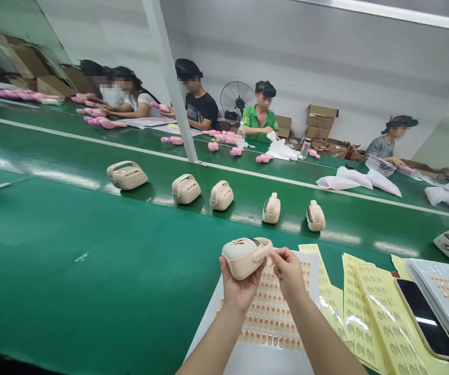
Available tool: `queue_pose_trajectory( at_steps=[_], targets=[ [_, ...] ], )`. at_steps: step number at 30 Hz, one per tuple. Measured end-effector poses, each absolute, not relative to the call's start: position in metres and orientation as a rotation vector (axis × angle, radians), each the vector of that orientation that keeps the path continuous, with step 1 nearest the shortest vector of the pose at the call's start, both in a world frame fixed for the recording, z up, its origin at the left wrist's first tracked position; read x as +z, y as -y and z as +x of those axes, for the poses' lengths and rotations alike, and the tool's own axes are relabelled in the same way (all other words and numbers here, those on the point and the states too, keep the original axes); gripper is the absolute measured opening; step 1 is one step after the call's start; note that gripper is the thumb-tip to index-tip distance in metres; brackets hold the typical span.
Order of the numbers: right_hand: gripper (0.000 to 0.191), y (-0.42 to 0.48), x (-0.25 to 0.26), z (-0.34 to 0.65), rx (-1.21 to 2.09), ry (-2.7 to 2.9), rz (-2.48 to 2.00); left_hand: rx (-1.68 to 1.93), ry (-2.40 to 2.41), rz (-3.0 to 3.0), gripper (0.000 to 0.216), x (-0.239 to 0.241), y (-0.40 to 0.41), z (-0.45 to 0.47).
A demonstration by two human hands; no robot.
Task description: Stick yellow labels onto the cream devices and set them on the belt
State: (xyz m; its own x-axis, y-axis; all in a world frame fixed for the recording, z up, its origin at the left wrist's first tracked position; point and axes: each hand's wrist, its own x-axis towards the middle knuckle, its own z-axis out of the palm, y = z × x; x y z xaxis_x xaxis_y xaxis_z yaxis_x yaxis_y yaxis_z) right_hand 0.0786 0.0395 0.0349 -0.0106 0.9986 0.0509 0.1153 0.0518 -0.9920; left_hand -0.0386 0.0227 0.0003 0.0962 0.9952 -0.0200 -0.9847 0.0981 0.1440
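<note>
In the head view, my left hand (242, 289) holds a cream plastic rounded box with a loop handle (243, 260) up above a white sheet with rows of small orange oval stickers (268, 359) on the green desk (91, 271). Its thumb lies along the box's left side; the other fingers are largely behind and beneath it. My right hand (290, 273) is at the handle, its thumb and forefinger narrow; I cannot tell whether they pinch anything.

The box's underside and far side are hidden from me, and its red pattern is too small to make out. My forearms cover parts of the sheet, and the bottom edge cuts off all three. The print on the yellow paper label sheets (366, 312) is unreadable to me.

The box is tilted, its patterned domed face upward and its handle toward my right hand. Its long axis, as well as I can judge, rises slantwise from left to right.
</note>
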Motion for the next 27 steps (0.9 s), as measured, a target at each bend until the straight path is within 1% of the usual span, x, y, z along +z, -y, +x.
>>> queue_pose_trajectory(
  at_steps=[2, 3, 9, 20, 24, 27],
  targets=[
    [0.033, -0.027, 0.047, 0.079, 1.254, 1.167, -1.149, 1.439, -0.123, 0.099, 0.04, 0.01, -0.016, -0.031],
    [0.032, -0.022, 0.053, 0.079, 1.27, 1.11, -1.124, 1.424, -0.12, 0.094, 0.038, 0.015, -0.013, -0.028],
    [0.026, -0.008, 0.068, 0.081, 1.14, 1.051, -1.154, 1.368, -0.09, 0.014, 0.037, 0.034, 0.0, -0.016],
    [0.029, 0.001, 0.061, 0.084, 1.082, 1.014, -1.11, 1.359, -0.115, 0.125, 0.034, 0.034, 0.006, -0.008],
    [0.027, 0.002, 0.059, 0.084, 0.943, 1.085, -1.119, 1.347, -0.097, 0.112, 0.031, 0.035, 0.006, -0.005],
    [0.025, 0.004, 0.055, 0.083, 0.718, 1.228, -1.129, 1.311, -0.085, 0.096, 0.036, 0.032, 0.007, -0.005]
  ],
)
